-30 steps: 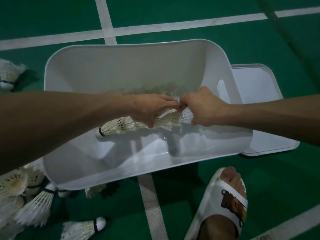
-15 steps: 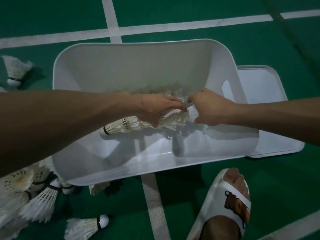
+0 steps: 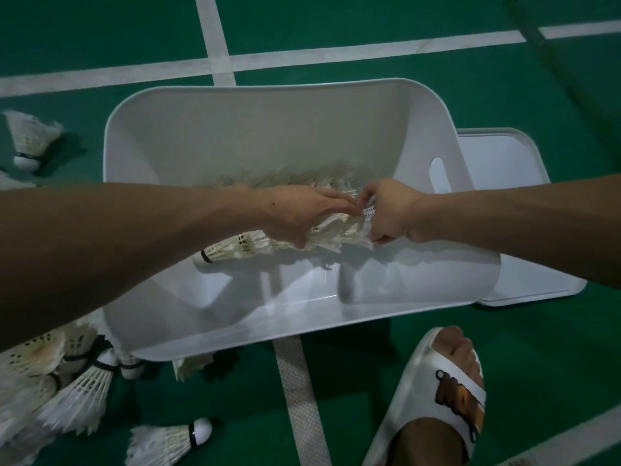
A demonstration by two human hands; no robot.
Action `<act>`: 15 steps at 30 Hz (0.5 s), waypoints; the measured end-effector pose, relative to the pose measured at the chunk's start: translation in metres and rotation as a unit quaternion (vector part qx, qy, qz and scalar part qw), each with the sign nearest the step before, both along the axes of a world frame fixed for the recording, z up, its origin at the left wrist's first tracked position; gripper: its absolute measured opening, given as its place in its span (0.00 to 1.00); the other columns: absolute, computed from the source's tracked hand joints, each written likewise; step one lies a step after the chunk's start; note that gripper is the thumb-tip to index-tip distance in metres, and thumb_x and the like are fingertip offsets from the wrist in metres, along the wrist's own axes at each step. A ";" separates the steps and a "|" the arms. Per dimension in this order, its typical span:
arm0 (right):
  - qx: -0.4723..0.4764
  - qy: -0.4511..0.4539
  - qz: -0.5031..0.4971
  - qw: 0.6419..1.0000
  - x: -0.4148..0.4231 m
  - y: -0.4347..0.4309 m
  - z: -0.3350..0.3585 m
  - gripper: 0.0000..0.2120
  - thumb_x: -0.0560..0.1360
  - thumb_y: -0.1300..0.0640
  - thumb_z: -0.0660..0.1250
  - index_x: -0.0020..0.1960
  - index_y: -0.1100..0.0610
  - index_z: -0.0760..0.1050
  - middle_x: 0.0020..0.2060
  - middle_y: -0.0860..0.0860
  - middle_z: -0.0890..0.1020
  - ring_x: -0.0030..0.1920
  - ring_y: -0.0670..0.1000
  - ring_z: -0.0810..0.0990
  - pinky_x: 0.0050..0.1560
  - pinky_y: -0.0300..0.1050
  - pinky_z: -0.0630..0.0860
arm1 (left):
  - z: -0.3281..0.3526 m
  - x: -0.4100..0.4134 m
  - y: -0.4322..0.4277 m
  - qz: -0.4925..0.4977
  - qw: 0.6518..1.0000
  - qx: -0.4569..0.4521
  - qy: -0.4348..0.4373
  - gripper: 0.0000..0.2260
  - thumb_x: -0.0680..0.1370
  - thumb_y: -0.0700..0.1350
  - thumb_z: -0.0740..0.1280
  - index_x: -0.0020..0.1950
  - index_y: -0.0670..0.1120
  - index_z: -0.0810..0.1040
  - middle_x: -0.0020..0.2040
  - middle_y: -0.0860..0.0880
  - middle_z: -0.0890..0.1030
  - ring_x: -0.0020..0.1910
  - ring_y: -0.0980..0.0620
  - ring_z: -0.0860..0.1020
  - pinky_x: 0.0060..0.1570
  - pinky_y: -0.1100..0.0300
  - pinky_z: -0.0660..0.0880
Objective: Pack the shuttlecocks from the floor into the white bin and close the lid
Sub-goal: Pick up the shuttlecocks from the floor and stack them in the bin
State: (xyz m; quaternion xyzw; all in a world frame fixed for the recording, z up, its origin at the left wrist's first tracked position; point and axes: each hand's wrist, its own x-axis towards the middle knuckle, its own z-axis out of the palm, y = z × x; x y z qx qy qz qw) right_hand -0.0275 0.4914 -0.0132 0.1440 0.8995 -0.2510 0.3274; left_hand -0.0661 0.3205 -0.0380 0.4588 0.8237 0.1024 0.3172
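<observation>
Two hands of mine are inside the white bin (image 3: 268,129), both on one nested stack of shuttlecocks (image 3: 255,245). My left hand (image 3: 295,213) lies over the middle of the stack, with its fingers (image 3: 336,198) along the top and the thumb tucked beneath, holding it from above. My right hand (image 3: 391,213) meets it at the stack's right end, where its fingers (image 3: 378,237) are curled and pinch the feather skirt of the outermost shuttle. The fingertips of the two hands nearly touch.

The stack is cream-white. Its feather skirts are pushed one into another, with ragged, splayed tips and rows of stitching showing near the quills. Only one cork shows, round and white with a black band, at the far left end. The long axis runs roughly left to right across the bin, tilted a little so that the cork end sits nearer to me. The cork points left, and the open feathers point right, toward the wall with the handle slot. The stack throws a shadow on the bin's bottom; I cannot tell whether it touches there.

Behind my hands a second row of shuttlecocks (image 3: 295,174) lies along the far wall. The lid (image 3: 504,183) lies flat on the green floor (image 3: 537,364) just right of the bin. Loose shuttlecocks (image 3: 77,395) are heaped on the floor at the bin's near left corner, and a single shuttlecock (image 3: 32,136) sits further off to the left. My foot in a white slipper (image 3: 447,398) stands near the bin's front right.
</observation>
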 end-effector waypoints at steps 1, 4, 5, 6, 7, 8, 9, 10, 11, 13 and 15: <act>-0.006 0.003 -0.010 1.000 0.002 0.000 -0.003 0.20 0.67 0.74 0.70 0.52 0.54 0.73 0.38 0.53 0.74 0.32 0.50 0.73 0.27 0.40 0.77 | 0.000 0.001 -0.001 -0.001 1.000 0.000 0.003 0.44 0.69 0.35 0.73 0.77 0.56 0.53 0.78 0.57 0.52 0.72 0.52 0.62 0.54 0.68 0.58; -0.009 0.016 -0.009 1.000 0.002 0.002 -0.006 0.24 0.66 0.73 0.70 0.57 0.54 0.72 0.37 0.52 0.72 0.35 0.51 0.72 0.27 0.40 0.75 | 0.004 0.007 -0.005 -0.007 1.000 0.009 0.028 0.43 0.70 0.38 0.74 0.77 0.56 0.54 0.77 0.54 0.54 0.72 0.50 0.62 0.61 0.61 0.63; -0.020 0.013 -0.016 1.000 0.000 0.003 -0.006 0.25 0.66 0.74 0.70 0.57 0.54 0.71 0.38 0.54 0.72 0.36 0.52 0.73 0.33 0.45 0.78 | 0.008 0.009 -0.008 -0.006 0.999 0.014 0.042 0.42 0.71 0.39 0.74 0.77 0.56 0.54 0.77 0.53 0.55 0.72 0.50 0.62 0.64 0.60 0.63; -0.036 0.006 -0.029 0.999 -0.002 0.004 -0.006 0.25 0.67 0.75 0.69 0.57 0.54 0.71 0.39 0.55 0.72 0.37 0.53 0.74 0.39 0.50 0.80 | 0.012 0.012 -0.013 -0.003 0.998 0.020 0.058 0.41 0.71 0.41 0.74 0.77 0.56 0.55 0.77 0.53 0.56 0.72 0.50 0.62 0.65 0.59 0.62; -0.050 0.001 -0.043 0.998 -0.003 0.005 -0.005 0.25 0.67 0.76 0.68 0.57 0.54 0.70 0.41 0.56 0.73 0.39 0.54 0.75 0.42 0.53 0.81 | 0.016 0.015 -0.019 0.004 0.997 0.024 0.071 0.41 0.71 0.43 0.74 0.77 0.56 0.55 0.76 0.53 0.57 0.71 0.50 0.62 0.66 0.58 0.62; -0.059 0.000 -0.050 0.997 -0.003 0.004 -0.005 0.24 0.68 0.76 0.68 0.56 0.54 0.71 0.43 0.57 0.74 0.39 0.54 0.75 0.41 0.53 0.81 | 0.020 0.018 -0.025 0.019 0.996 0.027 0.080 0.41 0.71 0.45 0.75 0.76 0.56 0.55 0.75 0.52 0.59 0.70 0.49 0.63 0.66 0.56 0.63; -0.057 0.000 -0.048 0.997 -0.004 0.003 -0.005 0.23 0.68 0.76 0.67 0.55 0.54 0.72 0.45 0.58 0.75 0.39 0.54 0.76 0.37 0.49 0.81 | 0.023 0.022 -0.034 0.041 0.995 0.026 0.082 0.41 0.70 0.47 0.75 0.76 0.57 0.55 0.74 0.51 0.61 0.68 0.49 0.65 0.65 0.55 0.65; -0.050 0.003 -0.043 0.998 -0.004 0.003 -0.006 0.21 0.69 0.76 0.66 0.53 0.54 0.72 0.45 0.58 0.76 0.38 0.54 0.76 0.31 0.44 0.79 | 0.026 0.025 -0.042 0.063 0.995 0.018 0.078 0.41 0.69 0.48 0.76 0.76 0.57 0.56 0.72 0.51 0.64 0.65 0.49 0.67 0.63 0.54 0.68; -0.043 0.007 -0.039 0.998 -0.003 0.001 -0.007 0.19 0.70 0.76 0.65 0.50 0.54 0.73 0.44 0.58 0.75 0.35 0.53 0.75 0.25 0.39 0.75 | 0.029 0.028 -0.052 0.080 0.994 0.000 0.073 0.41 0.69 0.48 0.76 0.75 0.57 0.56 0.70 0.50 0.66 0.63 0.50 0.69 0.59 0.54 0.71; -0.040 0.011 -0.041 0.998 -0.002 -0.001 -0.009 0.17 0.71 0.75 0.61 0.48 0.54 0.72 0.41 0.56 0.73 0.32 0.51 0.72 0.19 0.35 0.69 | 0.034 0.035 -0.067 0.082 0.990 -0.077 0.079 0.41 0.69 0.47 0.76 0.74 0.57 0.55 0.67 0.50 0.66 0.58 0.51 0.71 0.50 0.58 0.72; -0.042 0.020 -0.051 0.998 -0.002 -0.001 -0.010 0.16 0.72 0.74 0.61 0.49 0.54 0.70 0.42 0.56 0.72 0.35 0.52 0.73 0.24 0.40 0.73 | 0.035 0.040 -0.074 0.065 0.982 -0.144 0.102 0.42 0.69 0.45 0.75 0.74 0.56 0.51 0.65 0.49 0.65 0.54 0.52 0.70 0.46 0.61 0.69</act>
